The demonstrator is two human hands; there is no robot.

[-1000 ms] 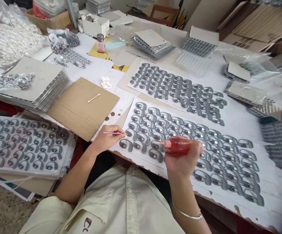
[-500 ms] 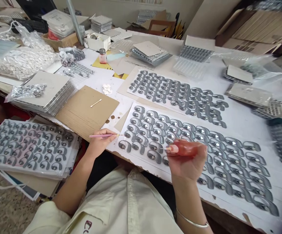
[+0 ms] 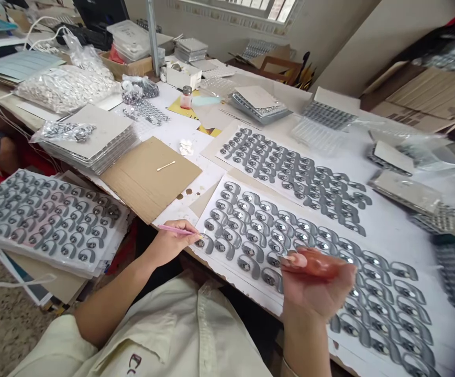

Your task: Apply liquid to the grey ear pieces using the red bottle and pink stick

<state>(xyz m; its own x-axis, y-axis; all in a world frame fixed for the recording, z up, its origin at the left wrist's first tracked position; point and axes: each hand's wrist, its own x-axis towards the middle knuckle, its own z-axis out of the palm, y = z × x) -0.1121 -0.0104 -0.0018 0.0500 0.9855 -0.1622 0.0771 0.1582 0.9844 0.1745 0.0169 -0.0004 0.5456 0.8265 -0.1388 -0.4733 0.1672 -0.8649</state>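
I have the left hand (image 3: 172,247) pinching a slim pink tool (image 3: 172,229) beside a curved grey piece (image 3: 210,245); the right hand (image 3: 317,293) grips a red bottle (image 3: 317,261).

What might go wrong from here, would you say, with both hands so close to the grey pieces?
The red bottle is held nearly sideways in the right hand, above the grey pieces; a stray drip could mark them.

The left hand holds a pink stick at the corner piece, so a slip might nudge it.

The cotton swab lies loose on the cardboard and could roll.
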